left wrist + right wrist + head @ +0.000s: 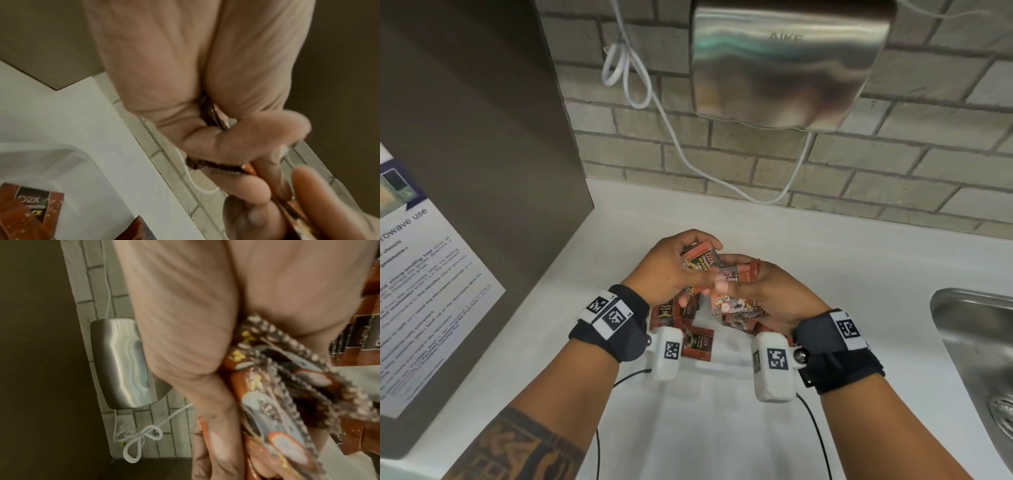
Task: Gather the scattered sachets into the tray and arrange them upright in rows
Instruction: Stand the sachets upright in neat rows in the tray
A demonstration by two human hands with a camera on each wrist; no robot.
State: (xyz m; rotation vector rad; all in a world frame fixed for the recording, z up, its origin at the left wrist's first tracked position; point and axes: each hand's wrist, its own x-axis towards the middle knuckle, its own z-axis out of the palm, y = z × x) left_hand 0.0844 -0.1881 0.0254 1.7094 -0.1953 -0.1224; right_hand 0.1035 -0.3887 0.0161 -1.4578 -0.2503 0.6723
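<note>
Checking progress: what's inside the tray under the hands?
In the white tray, several brown sachets lie flat, not upright. The left hand and right hand cover the rest.

The sachets [700, 346] read "D2X BLACK", the hand dryer [787, 58] "AIKE", the poster [424, 294] "…owave use".

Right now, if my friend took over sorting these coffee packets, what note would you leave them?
Left hand: grips a few brown-and-black coffee sachets.
Right hand: grips a fanned bunch of the same sachets.
Both hands are held together above the shallow white plastic tray on the white counter.
Done: some sachets gathered; others lie flat and jumbled at the tray's far end.
Left: stand all of them upright in rows; no row shows yet.
</note>
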